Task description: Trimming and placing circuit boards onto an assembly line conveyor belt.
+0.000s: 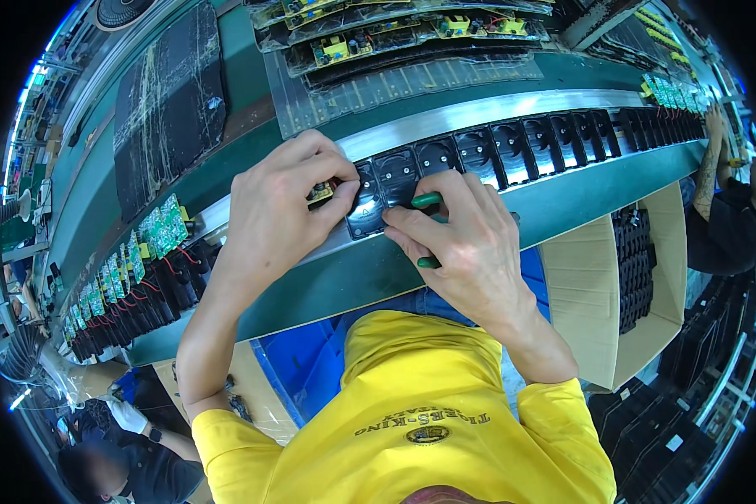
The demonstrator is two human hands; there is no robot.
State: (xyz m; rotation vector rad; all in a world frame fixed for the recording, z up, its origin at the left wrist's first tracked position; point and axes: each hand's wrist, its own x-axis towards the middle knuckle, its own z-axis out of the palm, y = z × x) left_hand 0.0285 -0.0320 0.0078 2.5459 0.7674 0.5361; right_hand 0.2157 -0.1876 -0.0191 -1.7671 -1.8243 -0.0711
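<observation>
A row of black plastic housings point(476, 151) with screw-like metal dots inside lies along a metal rail in front of me. My left hand point(286, 202) is closed at the left end of the row. A small circuit board point(319, 192) with a yellow part shows between its thumb and curled fingers, mostly hidden. My right hand point(466, 239) grips a hand tool with two green handles point(427, 200); its working end is covered by the fingers. The right fingertips are over the nearest black housing point(366, 206), and the left fingertips touch its left side.
Green circuit boards point(161, 227) with red wires stand on black housings at left. Stacked trays point(336, 80) with yellow-part boards lie beyond the rail. A cardboard box point(584, 281) of black parts stands at right. Co-workers sit at both sides; one's arm point(707, 168) reaches the line.
</observation>
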